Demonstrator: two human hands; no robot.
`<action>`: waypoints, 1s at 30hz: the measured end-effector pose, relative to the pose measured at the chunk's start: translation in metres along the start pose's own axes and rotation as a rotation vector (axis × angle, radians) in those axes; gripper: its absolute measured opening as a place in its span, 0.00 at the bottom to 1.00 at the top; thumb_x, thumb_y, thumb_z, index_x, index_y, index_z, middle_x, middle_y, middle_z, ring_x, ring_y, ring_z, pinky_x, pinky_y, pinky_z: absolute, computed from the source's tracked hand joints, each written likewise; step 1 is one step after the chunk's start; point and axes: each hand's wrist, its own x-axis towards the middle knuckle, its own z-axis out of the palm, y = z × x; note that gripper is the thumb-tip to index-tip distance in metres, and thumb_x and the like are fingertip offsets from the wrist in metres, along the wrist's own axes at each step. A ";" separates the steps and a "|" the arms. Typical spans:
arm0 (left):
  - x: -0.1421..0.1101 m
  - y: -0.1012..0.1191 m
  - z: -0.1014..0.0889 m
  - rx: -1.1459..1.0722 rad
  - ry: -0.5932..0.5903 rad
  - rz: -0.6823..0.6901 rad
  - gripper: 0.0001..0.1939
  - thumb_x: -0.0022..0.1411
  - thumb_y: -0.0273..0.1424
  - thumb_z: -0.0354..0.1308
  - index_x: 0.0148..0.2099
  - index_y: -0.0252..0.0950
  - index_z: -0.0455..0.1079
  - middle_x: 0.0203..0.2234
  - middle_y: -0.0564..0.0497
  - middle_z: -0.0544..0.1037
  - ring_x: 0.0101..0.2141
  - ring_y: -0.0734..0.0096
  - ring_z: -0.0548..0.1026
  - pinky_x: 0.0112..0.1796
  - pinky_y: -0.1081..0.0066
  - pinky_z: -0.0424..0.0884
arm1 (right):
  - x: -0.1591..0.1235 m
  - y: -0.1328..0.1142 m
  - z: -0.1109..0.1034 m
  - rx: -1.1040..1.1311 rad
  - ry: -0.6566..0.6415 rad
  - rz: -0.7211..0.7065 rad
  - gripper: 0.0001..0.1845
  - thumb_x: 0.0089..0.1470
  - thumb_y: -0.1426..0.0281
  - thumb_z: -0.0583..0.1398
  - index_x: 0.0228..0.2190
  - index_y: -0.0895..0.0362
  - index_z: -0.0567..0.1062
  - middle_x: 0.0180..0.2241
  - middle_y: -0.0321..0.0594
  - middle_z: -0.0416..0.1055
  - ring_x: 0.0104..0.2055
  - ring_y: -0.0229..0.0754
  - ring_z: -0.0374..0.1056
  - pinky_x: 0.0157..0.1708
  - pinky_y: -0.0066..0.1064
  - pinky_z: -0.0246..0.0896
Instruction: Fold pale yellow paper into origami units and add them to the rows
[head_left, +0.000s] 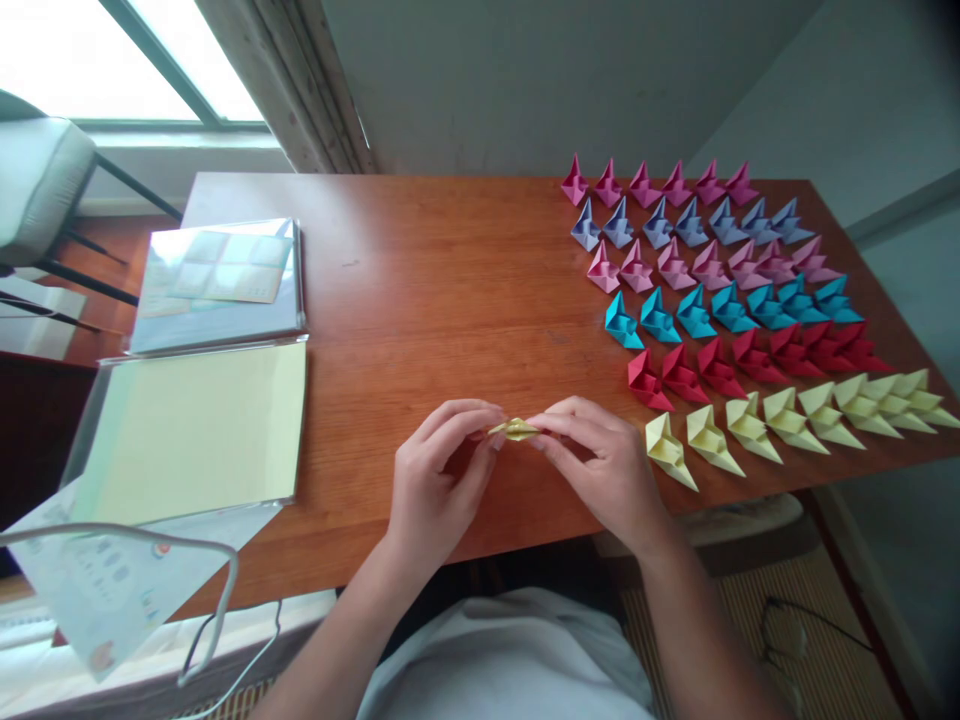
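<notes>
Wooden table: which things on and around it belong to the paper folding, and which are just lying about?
Belong, it seems:
yellow folded paper, held by left hand and right hand
rows of folded paper pieces
pale yellow sheets, likely the supply
wooden table, the work surface

Apparently just around:
cushioned chair
curtain
printed white sheet

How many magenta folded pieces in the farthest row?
6, at the far edge of the table, left to right: first piece, second piece, third piece, fourth piece, fifth piece, sixth piece. None looks hidden.
</notes>
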 end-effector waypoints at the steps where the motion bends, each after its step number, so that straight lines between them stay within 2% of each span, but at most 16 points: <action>1: 0.000 0.000 0.000 0.011 0.003 0.013 0.06 0.65 0.23 0.60 0.42 0.37 0.76 0.38 0.48 0.79 0.40 0.70 0.78 0.42 0.72 0.74 | 0.000 0.000 0.000 -0.002 -0.002 -0.006 0.07 0.61 0.73 0.63 0.40 0.50 0.80 0.36 0.38 0.76 0.39 0.41 0.72 0.40 0.33 0.67; 12: 0.001 -0.003 0.001 0.076 0.031 0.100 0.07 0.62 0.19 0.63 0.39 0.36 0.76 0.34 0.51 0.78 0.36 0.75 0.77 0.38 0.76 0.74 | 0.000 0.003 -0.002 -0.076 -0.032 -0.091 0.09 0.61 0.76 0.63 0.42 0.52 0.79 0.36 0.38 0.76 0.39 0.40 0.71 0.41 0.33 0.67; 15: 0.001 -0.004 0.002 0.085 0.015 0.085 0.07 0.62 0.19 0.63 0.39 0.36 0.76 0.33 0.52 0.78 0.34 0.76 0.76 0.36 0.77 0.74 | 0.000 0.000 -0.003 -0.102 -0.058 -0.097 0.11 0.60 0.75 0.64 0.44 0.53 0.78 0.39 0.39 0.76 0.43 0.41 0.70 0.45 0.34 0.67; 18: 0.001 -0.003 0.002 0.102 0.016 0.079 0.06 0.62 0.20 0.63 0.38 0.36 0.77 0.33 0.51 0.77 0.34 0.76 0.76 0.36 0.77 0.74 | 0.001 -0.004 -0.004 -0.110 -0.014 -0.102 0.12 0.59 0.74 0.65 0.45 0.54 0.78 0.41 0.41 0.74 0.45 0.43 0.70 0.47 0.36 0.67; 22: 0.000 -0.003 0.002 0.137 0.016 0.085 0.06 0.62 0.21 0.63 0.37 0.36 0.78 0.32 0.51 0.77 0.32 0.76 0.76 0.34 0.77 0.73 | 0.002 -0.008 -0.002 -0.120 0.032 -0.153 0.06 0.61 0.75 0.63 0.40 0.54 0.78 0.36 0.39 0.73 0.41 0.41 0.69 0.42 0.35 0.67; 30: -0.001 -0.004 0.002 0.145 0.007 0.088 0.05 0.62 0.22 0.64 0.37 0.36 0.79 0.30 0.51 0.78 0.30 0.77 0.77 0.32 0.78 0.72 | 0.002 -0.005 0.005 -0.135 0.040 -0.194 0.07 0.61 0.77 0.62 0.37 0.55 0.79 0.34 0.38 0.73 0.37 0.39 0.68 0.39 0.33 0.67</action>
